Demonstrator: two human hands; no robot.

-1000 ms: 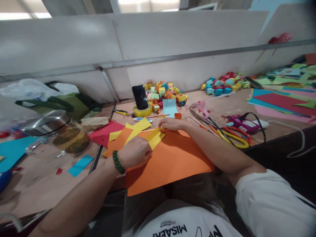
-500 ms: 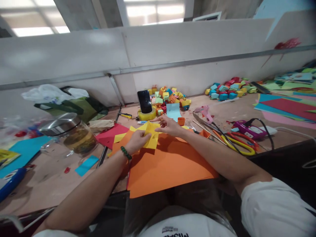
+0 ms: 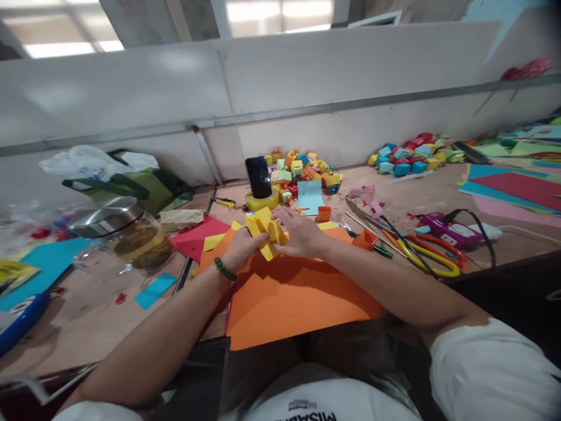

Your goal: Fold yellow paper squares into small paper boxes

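Between my two hands is a piece of yellow folded paper (image 3: 262, 224), partly folded up, held just above a large orange sheet (image 3: 284, 301). My left hand (image 3: 242, 248), with a green bead bracelet at the wrist, pinches its left side with thumb and fingers. On the right side my right hand (image 3: 302, 233) grips a raised flap of it, the fingers curled. Yellow scraps and a red sheet (image 3: 197, 237) lie under and beside the orange sheet. A small orange paper box (image 3: 324, 213) stands beyond my right hand.
A phone (image 3: 259, 177) leans on a yellow tape roll (image 3: 262, 202) before a heap of small paper boxes (image 3: 295, 169). To the left stands a glass jar of tea (image 3: 142, 242). At right lie a pink glue gun (image 3: 370, 199), yellow-handled scissors (image 3: 438, 266) and a purple power strip (image 3: 451, 230).
The yellow paper has gone from lying rather flat to being folded up. My right hand has moved from stretched fingers over it to a curled grip on its right side.
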